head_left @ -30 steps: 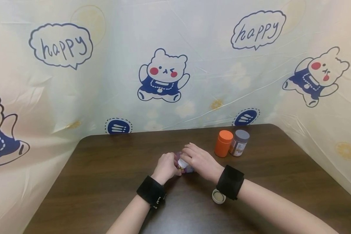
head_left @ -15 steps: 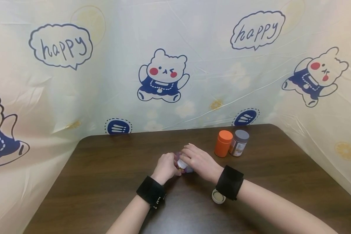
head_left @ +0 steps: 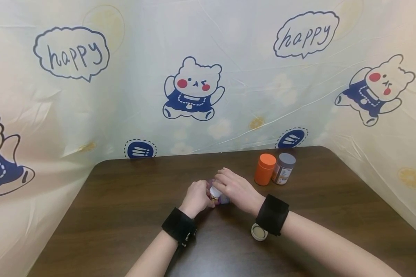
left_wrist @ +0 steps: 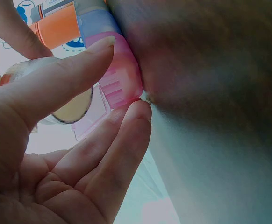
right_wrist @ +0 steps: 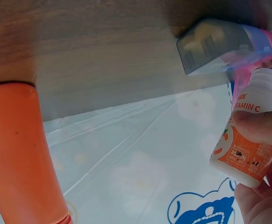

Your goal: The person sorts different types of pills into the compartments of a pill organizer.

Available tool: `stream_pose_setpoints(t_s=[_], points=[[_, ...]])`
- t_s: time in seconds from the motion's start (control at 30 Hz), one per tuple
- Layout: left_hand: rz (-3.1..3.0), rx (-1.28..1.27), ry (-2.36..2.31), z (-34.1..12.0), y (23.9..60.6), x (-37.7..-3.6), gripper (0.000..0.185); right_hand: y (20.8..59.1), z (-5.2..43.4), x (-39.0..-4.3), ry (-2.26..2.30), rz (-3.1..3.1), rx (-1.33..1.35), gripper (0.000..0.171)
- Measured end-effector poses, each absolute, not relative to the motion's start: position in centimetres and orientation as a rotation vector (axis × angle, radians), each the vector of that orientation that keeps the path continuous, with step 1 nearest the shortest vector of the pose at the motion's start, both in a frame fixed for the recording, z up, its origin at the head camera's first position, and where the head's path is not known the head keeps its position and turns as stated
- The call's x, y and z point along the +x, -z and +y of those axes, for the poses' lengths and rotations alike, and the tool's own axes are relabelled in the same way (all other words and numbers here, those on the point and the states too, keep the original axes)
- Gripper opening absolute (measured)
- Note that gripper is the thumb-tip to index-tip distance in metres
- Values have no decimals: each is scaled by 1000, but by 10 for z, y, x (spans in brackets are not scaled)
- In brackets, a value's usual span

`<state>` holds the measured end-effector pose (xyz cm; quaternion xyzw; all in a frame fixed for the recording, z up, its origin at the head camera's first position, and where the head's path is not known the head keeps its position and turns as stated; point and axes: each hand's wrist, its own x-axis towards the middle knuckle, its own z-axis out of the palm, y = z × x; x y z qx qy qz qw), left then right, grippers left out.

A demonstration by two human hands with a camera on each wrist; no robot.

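Observation:
At the middle of the table both hands meet over a small pill box (head_left: 223,199) with pink and blue translucent compartments. My left hand (head_left: 197,197) pinches its pink end compartment (left_wrist: 123,74) between thumb and fingers (left_wrist: 126,135); a clear lid (left_wrist: 90,116) stands open there. My right hand (head_left: 236,188) grips a small white and orange vitamin C bottle (right_wrist: 248,135), tilted with its mouth towards the pill box (right_wrist: 222,44). The bottle (head_left: 214,191) shows only partly between the hands in the head view.
An orange bottle (head_left: 264,169) and a grey-lidded jar (head_left: 283,169) stand together to the right of my hands. A loose round cap (head_left: 259,232) lies on the dark wooden table (head_left: 124,200) under my right wrist. Printed plastic sheets (head_left: 194,88) wall the table's back and sides.

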<state>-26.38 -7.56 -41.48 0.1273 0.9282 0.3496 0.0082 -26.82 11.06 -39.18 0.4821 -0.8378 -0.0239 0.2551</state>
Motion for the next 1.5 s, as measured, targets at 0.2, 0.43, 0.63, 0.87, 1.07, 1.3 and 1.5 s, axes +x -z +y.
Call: stream_pose_setpoints(t_s=[0.2, 0.43, 0.63, 0.87, 1.07, 1.3, 1.5], points=[[2888, 395, -1117, -75, 414, -264, 49, 396, 111, -268, 81, -2258, 1323, 44], [2894, 378, -1087, -75, 413, -264, 47, 394, 112, -269, 96, -2245, 1310, 43], [2886, 352, -1076, -74, 413, -263, 43, 391, 111, -268, 64, -2259, 1308, 45], [2880, 363, -1102, -75, 414, -263, 48, 398, 112, -267, 92, -2253, 1318, 43], [2883, 365, -1098, -74, 413, -263, 45, 396, 113, -267, 85, -2262, 1309, 45], [2897, 376, -1086, -74, 413, -263, 45, 395, 113, -268, 62, -2273, 1300, 46], [2886, 379, -1109, -75, 414, -262, 46, 398, 113, -267, 90, -2262, 1320, 46]])
